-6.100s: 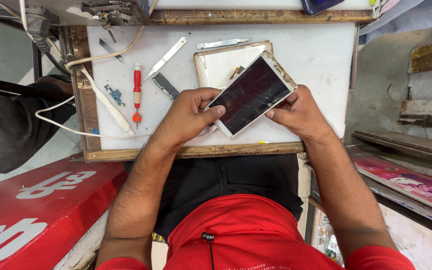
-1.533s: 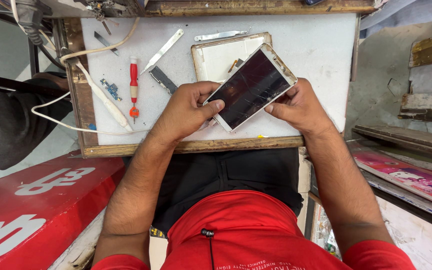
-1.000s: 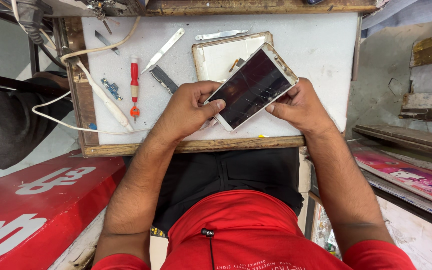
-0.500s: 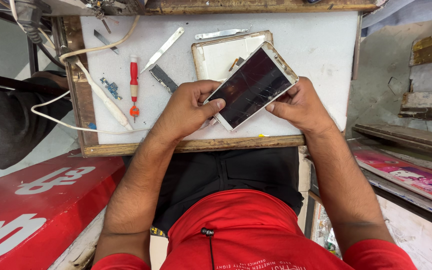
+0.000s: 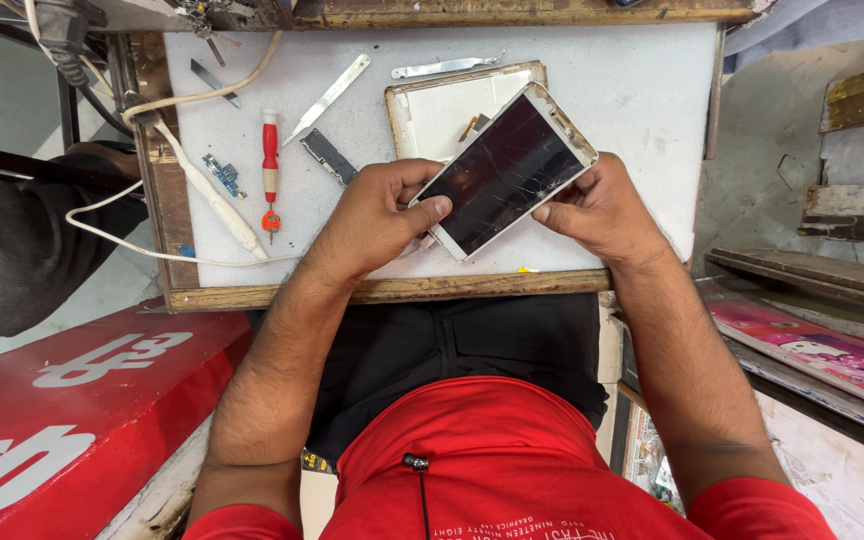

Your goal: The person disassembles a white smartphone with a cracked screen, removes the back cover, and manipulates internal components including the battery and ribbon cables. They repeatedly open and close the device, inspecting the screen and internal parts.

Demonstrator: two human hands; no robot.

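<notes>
Both hands hold a white smartphone (image 5: 508, 170) with a cracked dark screen, tilted above the white work mat (image 5: 632, 90). My left hand (image 5: 377, 215) grips its lower left edge, thumb on the glass. My right hand (image 5: 602, 205) clasps the lower right edge, thumb at the rim. Beneath the phone lies a pale back panel or frame (image 5: 430, 110), partly covered.
On the mat to the left lie a red-handled screwdriver (image 5: 270, 165), a white soldering pen with cable (image 5: 207, 190), a metal pry tool (image 5: 330, 95), tweezers (image 5: 442, 68), a small blue circuit part (image 5: 222, 175) and a dark flat component (image 5: 328, 155). Another person's sleeve (image 5: 12, 250) is at left. A red box (image 5: 72, 400) sits lower left.
The phone and both hands stay almost in place; only slight shifts of the grip and of the camera view are visible.
</notes>
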